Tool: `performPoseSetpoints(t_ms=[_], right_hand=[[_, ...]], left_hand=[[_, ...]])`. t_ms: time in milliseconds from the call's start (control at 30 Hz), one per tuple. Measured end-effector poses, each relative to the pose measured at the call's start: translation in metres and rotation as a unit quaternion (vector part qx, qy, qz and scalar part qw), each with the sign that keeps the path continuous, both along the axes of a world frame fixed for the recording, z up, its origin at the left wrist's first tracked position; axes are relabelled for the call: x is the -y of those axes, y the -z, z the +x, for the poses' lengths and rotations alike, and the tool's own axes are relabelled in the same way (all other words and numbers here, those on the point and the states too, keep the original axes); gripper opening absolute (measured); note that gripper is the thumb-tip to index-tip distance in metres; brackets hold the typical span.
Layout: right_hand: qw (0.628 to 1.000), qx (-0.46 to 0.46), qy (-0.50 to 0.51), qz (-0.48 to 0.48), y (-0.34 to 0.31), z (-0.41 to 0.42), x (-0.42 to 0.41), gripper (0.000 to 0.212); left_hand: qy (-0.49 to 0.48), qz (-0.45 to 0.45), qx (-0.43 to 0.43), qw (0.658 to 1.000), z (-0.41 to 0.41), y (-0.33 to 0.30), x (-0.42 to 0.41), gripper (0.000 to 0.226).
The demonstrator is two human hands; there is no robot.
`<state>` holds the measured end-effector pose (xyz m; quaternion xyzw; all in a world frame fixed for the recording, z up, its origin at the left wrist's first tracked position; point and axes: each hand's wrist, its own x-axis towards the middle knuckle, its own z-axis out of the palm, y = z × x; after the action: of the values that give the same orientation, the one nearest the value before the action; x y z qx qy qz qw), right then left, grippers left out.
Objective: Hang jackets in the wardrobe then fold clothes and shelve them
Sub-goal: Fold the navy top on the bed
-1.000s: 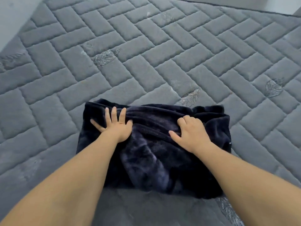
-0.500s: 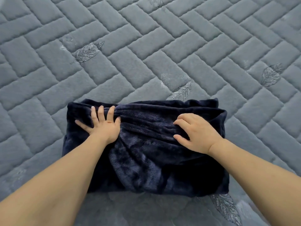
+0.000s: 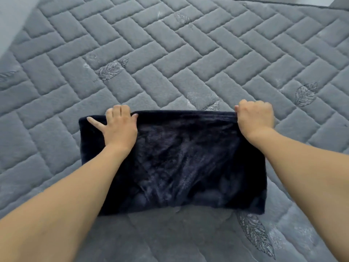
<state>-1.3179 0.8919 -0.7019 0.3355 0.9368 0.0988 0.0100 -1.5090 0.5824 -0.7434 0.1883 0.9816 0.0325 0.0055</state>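
One head-worn camera is looking forward and steeply down from close range, taking in both forearms and the grey quilted mattress (image 3: 170,53) filling its wide-angle frame.

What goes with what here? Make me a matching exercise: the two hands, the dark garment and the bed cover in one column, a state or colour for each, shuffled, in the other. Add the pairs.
Column one:
1. left hand
2. right hand
3. navy fleece garment
4. quilted bed cover

Column two:
A. grey, with stitched leaves
B. fingers curled over the far edge, thumb spread on top
C. folded into a rectangle
D. gripping the far right corner

Pairs: 1-B, 2-D, 3-C, 4-A
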Motion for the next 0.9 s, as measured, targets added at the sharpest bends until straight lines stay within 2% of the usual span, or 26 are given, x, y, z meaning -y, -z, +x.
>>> performPoseSetpoints(t_ms=[67, 100, 167, 233, 300, 467, 767, 833, 900], right_hand=[[0.994, -0.038, 0.096, -0.016, 0.011, -0.018, 0.024, 0.032], [0.991, -0.074, 0.098, -0.052, 0.018, -0.029, 0.047, 0.034], [0.984, -0.126, 0.01, -0.129, 0.04, -0.047, 0.101, 0.04], [0.977, -0.081, -0.088, -0.176, 0.066, -0.057, 0.141, 0.047], [0.978, -0.049, -0.1, -0.179, 0.089, -0.061, 0.149, 0.048], [0.977, -0.117, -0.096, -0.149, 0.12, -0.066, 0.142, 0.043], [0.979, -0.112, -0.103, -0.136, 0.129, -0.07, 0.143, 0.048], [0.979, -0.112, -0.104, -0.132, 0.127, -0.071, 0.143, 0.049], [0.979, -0.113, -0.106, -0.134, 0.125, -0.073, 0.141, 0.049]], left_hand=[[-0.059, -0.013, 0.073, 0.995, -0.003, 0.01, -0.007, 0.039], [-0.071, -0.026, 0.105, 0.992, 0.0, 0.021, -0.007, 0.044], [-0.05, -0.066, 0.124, 0.989, 0.011, 0.045, -0.004, 0.052], [-0.037, -0.085, 0.103, 0.99, 0.01, 0.061, -0.004, 0.054], [-0.039, -0.09, 0.075, 0.992, 0.004, 0.071, -0.006, 0.056], [-0.04, -0.082, 0.044, 0.995, 0.004, 0.083, -0.008, 0.053], [-0.04, -0.116, 0.11, 0.986, -0.002, 0.077, -0.01, 0.06], [-0.029, -0.102, 0.133, 0.985, -0.004, 0.067, -0.011, 0.062], [-0.006, -0.046, 0.161, 0.986, -0.011, 0.056, -0.007, 0.059]])
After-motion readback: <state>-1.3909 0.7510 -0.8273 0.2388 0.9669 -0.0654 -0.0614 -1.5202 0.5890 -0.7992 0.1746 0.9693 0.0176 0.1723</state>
